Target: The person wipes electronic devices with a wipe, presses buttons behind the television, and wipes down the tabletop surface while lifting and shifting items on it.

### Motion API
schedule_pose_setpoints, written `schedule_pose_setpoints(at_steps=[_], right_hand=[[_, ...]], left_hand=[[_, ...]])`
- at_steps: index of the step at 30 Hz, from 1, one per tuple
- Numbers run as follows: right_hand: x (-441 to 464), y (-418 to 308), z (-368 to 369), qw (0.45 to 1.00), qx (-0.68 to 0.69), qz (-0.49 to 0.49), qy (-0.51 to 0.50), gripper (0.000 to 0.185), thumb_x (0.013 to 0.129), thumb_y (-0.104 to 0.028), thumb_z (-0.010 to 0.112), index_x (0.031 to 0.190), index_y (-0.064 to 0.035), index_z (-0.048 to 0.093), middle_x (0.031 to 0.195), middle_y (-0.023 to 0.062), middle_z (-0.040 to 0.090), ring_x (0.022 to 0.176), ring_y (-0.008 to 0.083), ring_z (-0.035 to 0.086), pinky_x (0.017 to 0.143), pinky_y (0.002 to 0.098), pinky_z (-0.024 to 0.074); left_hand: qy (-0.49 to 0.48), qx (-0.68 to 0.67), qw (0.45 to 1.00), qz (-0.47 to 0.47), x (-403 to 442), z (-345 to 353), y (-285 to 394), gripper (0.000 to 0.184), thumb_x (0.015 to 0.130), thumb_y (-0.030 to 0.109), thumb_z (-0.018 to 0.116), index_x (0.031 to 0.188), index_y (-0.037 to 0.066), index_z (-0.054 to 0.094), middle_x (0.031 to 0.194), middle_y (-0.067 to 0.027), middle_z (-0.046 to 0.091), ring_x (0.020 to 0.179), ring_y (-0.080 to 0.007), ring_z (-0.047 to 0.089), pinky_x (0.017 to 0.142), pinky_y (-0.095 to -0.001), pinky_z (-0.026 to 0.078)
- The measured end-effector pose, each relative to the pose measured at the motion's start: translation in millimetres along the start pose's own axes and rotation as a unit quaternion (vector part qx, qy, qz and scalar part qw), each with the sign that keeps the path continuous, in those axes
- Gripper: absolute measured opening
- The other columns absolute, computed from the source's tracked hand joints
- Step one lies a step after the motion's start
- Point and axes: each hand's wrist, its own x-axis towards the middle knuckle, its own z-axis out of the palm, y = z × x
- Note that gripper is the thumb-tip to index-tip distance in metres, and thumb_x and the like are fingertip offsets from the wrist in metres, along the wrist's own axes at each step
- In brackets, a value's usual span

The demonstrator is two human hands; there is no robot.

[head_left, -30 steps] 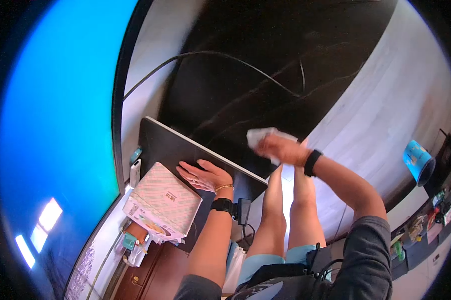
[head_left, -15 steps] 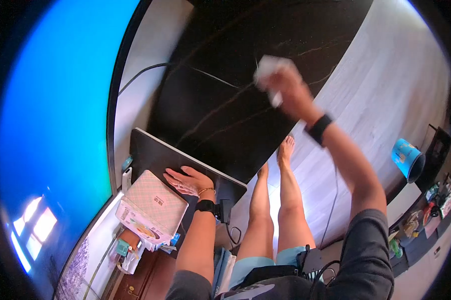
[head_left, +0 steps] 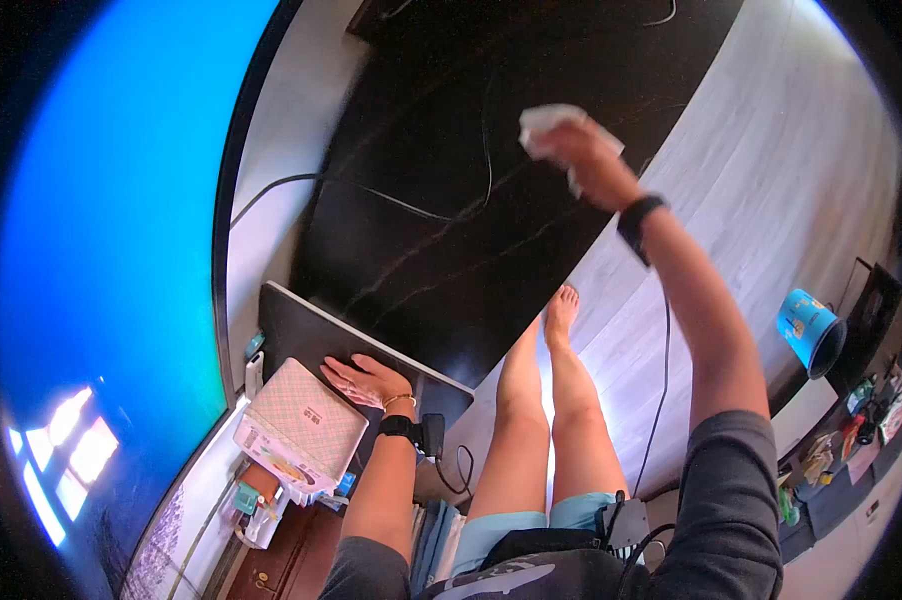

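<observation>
My right hand [head_left: 593, 165] is pressed around a white cloth [head_left: 551, 120], perhaps a tissue, over the black marbled tabletop [head_left: 421, 190] near its right edge. The cloth sticks out past the fingers, and motion blurs it slightly. My left hand [head_left: 369, 382] lies flat with fingers outstretched on a dark, pale-edged panel [head_left: 316, 325]. It holds nothing. Just left of it, a pink checked box [head_left: 301, 405] sits on the same panel.
A thin black cable [head_left: 396, 195] curls across the tabletop. A large screen [head_left: 121, 220] glows blue on the left. A blue bin [head_left: 809, 325] stands on the pale floor [head_left: 771, 190] to the right, near a cluttered shelf [head_left: 841, 490]. My bare feet [head_left: 561, 310] are beside the tabletop's edge.
My right hand has moved slightly to the right with the cloth. More of the cable shows on the tabletop as the view shifts. My left hand stays flat on the panel.
</observation>
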Motion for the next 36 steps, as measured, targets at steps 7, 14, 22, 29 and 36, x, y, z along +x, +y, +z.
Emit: schedule_pose_setpoints(at_steps=[7, 14, 22, 29, 36], right_hand=[[41, 20, -37, 0.913, 0.346, 0.193, 0.094, 0.026, 0.083, -0.002, 0.051, 0.109, -0.0052, 0.056, 0.107, 0.0135, 0.058, 0.101, 0.0251, 0.057, 0.09, 0.0353, 0.0446], [-122, -105, 65, 0.976, 0.087, -0.054, -0.194, 0.035, 0.079, -0.008, 0.054, 0.113, -0.0134, 0.059, 0.103, 0.0086, 0.053, 0.096, 0.0259, 0.051, 0.087, 0.0372, 0.0419], [-29, 61, -50, 0.952, 0.238, 0.19, -0.022, 0.024, 0.092, -0.018, 0.046, 0.108, -0.0072, 0.061, 0.102, 0.0109, 0.056, 0.096, 0.025, 0.053, 0.085, 0.0347, 0.0425], [41, 73, -93, 0.922, 0.284, 0.254, 0.068, 0.029, 0.088, -0.007, 0.044, 0.115, -0.0032, 0.052, 0.112, 0.0136, 0.057, 0.108, 0.0273, 0.052, 0.094, 0.0376, 0.0398], [-67, -87, 75, 0.96, 0.103, -0.138, -0.219, 0.025, 0.069, -0.009, 0.059, 0.094, -0.0081, 0.061, 0.093, 0.0055, 0.055, 0.099, 0.0232, 0.051, 0.086, 0.0329, 0.0441]], left_hand=[[0.01, -0.017, 1.0, 0.005, 1, 2, -1, 0.056, 0.094, 0.037, 0.029, 0.139, 0.004, 0.026, 0.144, -0.0181, 0.022, 0.131, -0.0326, 0.025, 0.103, -0.0464, 0.025], [0.015, -0.017, 0.999, 0.038, 2, 3, -3, 0.056, 0.095, 0.037, 0.03, 0.137, 0.001, 0.028, 0.142, -0.022, 0.024, 0.13, -0.0361, 0.027, 0.106, -0.0448, 0.024], [0.007, -0.001, 1.0, 0.025, 0, 0, 1, 0.051, 0.096, 0.031, 0.03, 0.138, 0.002, 0.028, 0.143, -0.0202, 0.024, 0.13, -0.0358, 0.025, 0.107, -0.0452, 0.02], [-0.031, 0.015, 0.999, 0.014, 3, -6, 7, 0.053, 0.096, 0.031, 0.026, 0.14, 0.002, 0.022, 0.144, -0.0218, 0.019, 0.132, -0.0369, 0.021, 0.109, -0.0459, 0.016], [-0.102, 0.1, 0.989, 0.027, 11, -11, 4, 0.054, 0.096, 0.026, 0.025, 0.139, -0.006, 0.015, 0.146, -0.0233, 0.012, 0.134, -0.0365, 0.015, 0.112, -0.042, 0.013]])
